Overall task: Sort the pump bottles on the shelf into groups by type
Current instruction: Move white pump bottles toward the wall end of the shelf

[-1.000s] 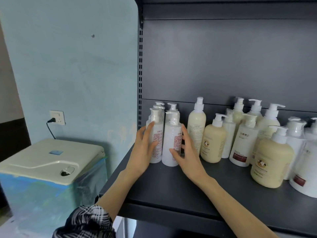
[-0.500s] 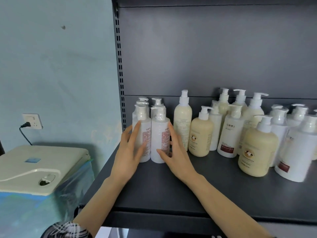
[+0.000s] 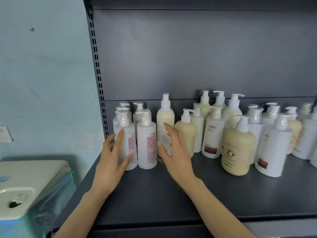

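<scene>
a dark grey shelf [image 3: 171, 200] carries a crowd of upright pump bottles along its back half. at its 9 o'clock end, four slim white bottles with red print stand tight together in a square. the front-left white bottle [image 3: 131, 133] has the front-right white bottle [image 3: 147, 145] touching it at 3 o'clock, and the back white bottles [image 3: 139, 108] stand just behind at 12 o'clock. the left hand [image 3: 111, 162] lies flat against the front-left white bottle, fingers straight and a little spread, thumb on its lower label, gripping nothing. the right hand [image 3: 176, 157] is blurred, fingers straight and fanned, palm turned toward 9 o'clock. it is in front of a tall cream bottle [image 3: 165, 115] that stands just at 3 o'clock of the white group. i cannot tell whether it touches that bottle or the front-right white bottle. further toward 3 o'clock come a squat cream bottle [image 3: 186, 133] and a white bottle with a dark red label [image 3: 212, 134]. a big round cream bottle [image 3: 237, 152] sits nearer the front edge, with a large white bottle [image 3: 272, 152] beside it. more cream and white bottles are packed behind, mixed together. at 9 o'clock of the shelf are a slotted post [image 3: 97, 74] and a pale blue wall [image 3: 42, 66] with a socket [image 3: 3, 133]. at 7 o'clock a cream lid [image 3: 30, 176] sits over blue plastic wrap.
</scene>
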`<state>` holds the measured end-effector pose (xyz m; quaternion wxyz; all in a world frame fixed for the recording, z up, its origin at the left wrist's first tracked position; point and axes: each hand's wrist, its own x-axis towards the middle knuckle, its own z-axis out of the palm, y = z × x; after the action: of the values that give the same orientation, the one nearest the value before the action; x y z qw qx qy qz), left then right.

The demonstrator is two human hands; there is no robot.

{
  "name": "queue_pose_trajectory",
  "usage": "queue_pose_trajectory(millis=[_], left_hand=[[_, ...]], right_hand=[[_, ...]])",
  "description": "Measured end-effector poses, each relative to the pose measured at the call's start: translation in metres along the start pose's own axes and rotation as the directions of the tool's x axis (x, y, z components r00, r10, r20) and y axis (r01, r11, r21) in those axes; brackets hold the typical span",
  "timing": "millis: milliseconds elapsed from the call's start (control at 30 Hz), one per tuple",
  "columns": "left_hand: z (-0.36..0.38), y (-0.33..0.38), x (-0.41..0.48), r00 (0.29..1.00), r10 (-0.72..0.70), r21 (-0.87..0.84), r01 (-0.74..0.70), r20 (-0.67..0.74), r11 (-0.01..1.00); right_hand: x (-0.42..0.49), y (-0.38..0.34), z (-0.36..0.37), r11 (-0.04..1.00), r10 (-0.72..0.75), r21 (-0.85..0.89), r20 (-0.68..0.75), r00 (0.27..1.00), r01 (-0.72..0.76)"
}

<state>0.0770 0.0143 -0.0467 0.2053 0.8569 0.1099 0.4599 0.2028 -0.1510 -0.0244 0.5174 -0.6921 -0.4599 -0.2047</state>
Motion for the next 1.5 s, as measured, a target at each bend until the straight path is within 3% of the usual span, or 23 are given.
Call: queue_pose_trajectory(millis=[100, 200, 267, 367, 433, 800, 1300, 1500], left_hand=[[0.000, -0.001, -0.001, 1.000, -0.018, -0.010, 0.018, 0.018, 1.000], [0.000, 0.000, -0.001, 1.000, -0.019, -0.014, 0.019, 0.018, 1.000], [0.000, 0.001, -0.001, 1.000, -0.023, -0.022, 0.023, 0.017, 0.999], [-0.001, 0.001, -0.001, 0.999, -0.035, -0.044, 0.035, 0.020, 0.998], [0.000, 0.001, -0.001, 0.999, -0.035, -0.050, 0.036, 0.016, 0.998], [0.002, 0.004, 0.000, 0.999, -0.045, -0.015, 0.045, -0.013, 0.999], [0.002, 0.005, 0.000, 0.999, -0.051, -0.050, 0.051, -0.007, 0.997], [0.003, 0.004, 0.000, 0.999, -0.039, -0.057, 0.038, -0.013, 0.998]], right_hand=[[0.009, 0.010, -0.015, 0.992, 0.009, -0.124, -0.191, 0.982, -0.033], [0.015, 0.020, -0.023, 0.971, 0.126, -0.161, -0.284, 0.950, -0.177], [0.014, 0.024, -0.021, 0.950, 0.195, -0.199, -0.229, 0.954, -0.242], [0.008, 0.027, -0.012, 0.926, 0.220, -0.303, -0.057, 0.974, -0.227], [0.007, 0.028, -0.009, 0.915, 0.215, -0.344, -0.030, 0.976, -0.212], [0.017, 0.021, 0.000, 0.882, 0.246, -0.409, -0.023, 0.969, -0.234], [0.023, 0.036, 0.007, 0.877, 0.178, -0.458, 0.026, 0.984, -0.147], [0.022, 0.034, -0.005, 0.926, 0.166, -0.324, -0.108, 0.980, -0.192]])
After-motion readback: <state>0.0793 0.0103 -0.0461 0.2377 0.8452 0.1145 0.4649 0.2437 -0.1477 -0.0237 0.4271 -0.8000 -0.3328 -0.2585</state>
